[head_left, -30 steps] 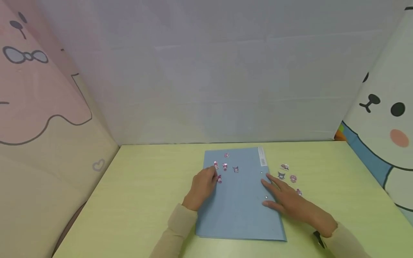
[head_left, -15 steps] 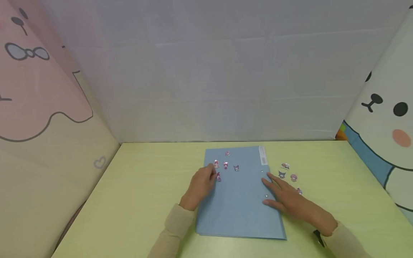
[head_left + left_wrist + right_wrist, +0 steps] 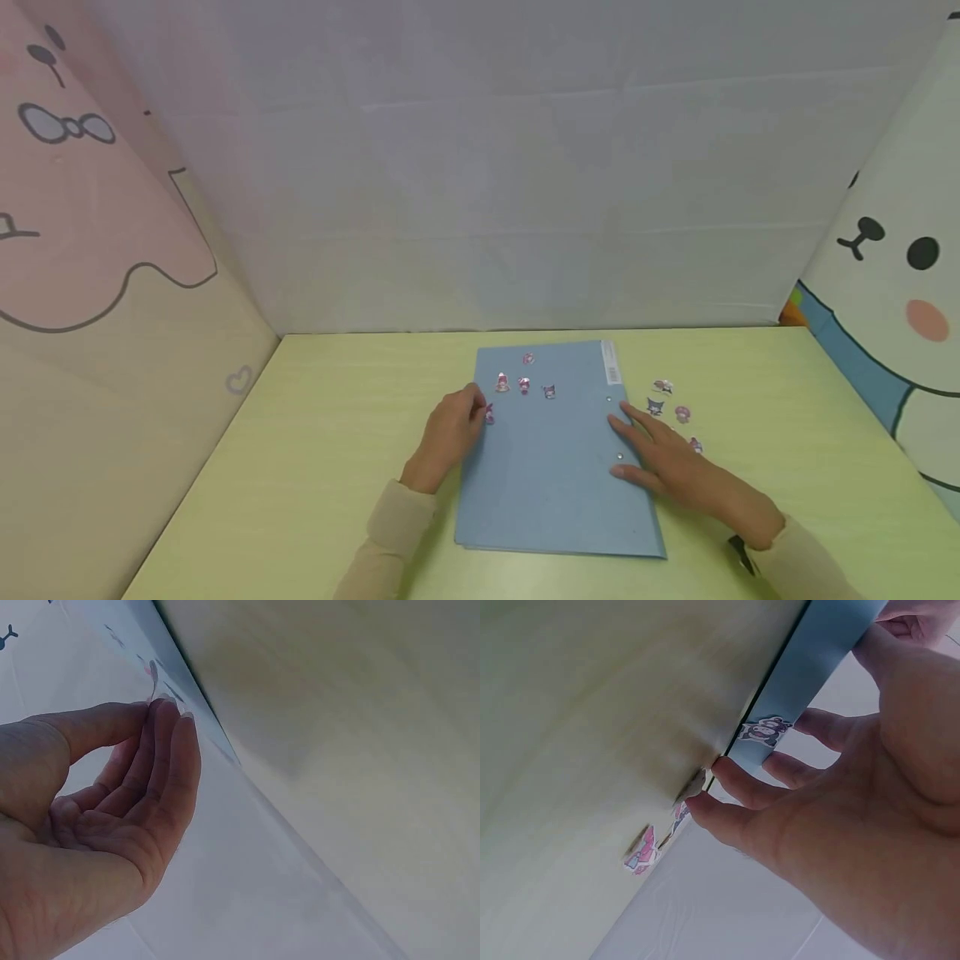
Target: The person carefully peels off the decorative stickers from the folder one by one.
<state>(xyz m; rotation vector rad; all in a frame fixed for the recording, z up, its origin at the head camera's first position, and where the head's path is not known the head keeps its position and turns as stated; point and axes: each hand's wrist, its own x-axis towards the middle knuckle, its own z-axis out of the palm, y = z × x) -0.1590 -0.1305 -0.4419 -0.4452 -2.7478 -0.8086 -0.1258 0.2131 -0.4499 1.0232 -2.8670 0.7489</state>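
Near the left edge of a blue folder [image 3: 555, 492], my left hand [image 3: 447, 435] pinches a small pink and purple character sticker [image 3: 490, 413] between thumb and fingertips. Seen edge-on in the left wrist view, the sticker [image 3: 154, 677] stands up past the fingertips as a thin curved sliver. Several similar stickers lie on the folder's upper part, among them a pink one [image 3: 502, 382], a second pink one [image 3: 524, 385] and a dark-eared one [image 3: 550, 391]. My right hand [image 3: 671, 462] rests with spread fingers over the folder's right edge, thumb and fingertips on its cover.
Right of the folder, loose stickers lie on the pale yellow table [image 3: 352, 400], including a grey one [image 3: 655, 407] and a pink one [image 3: 682, 413]. A barcode label [image 3: 611, 362] marks the folder's top right corner. Behind the table hangs a pale cloth [image 3: 525, 208].
My left hand has moved left with the sticker, from below the row of stickers to the folder's left edge. The right hand has stayed in place.
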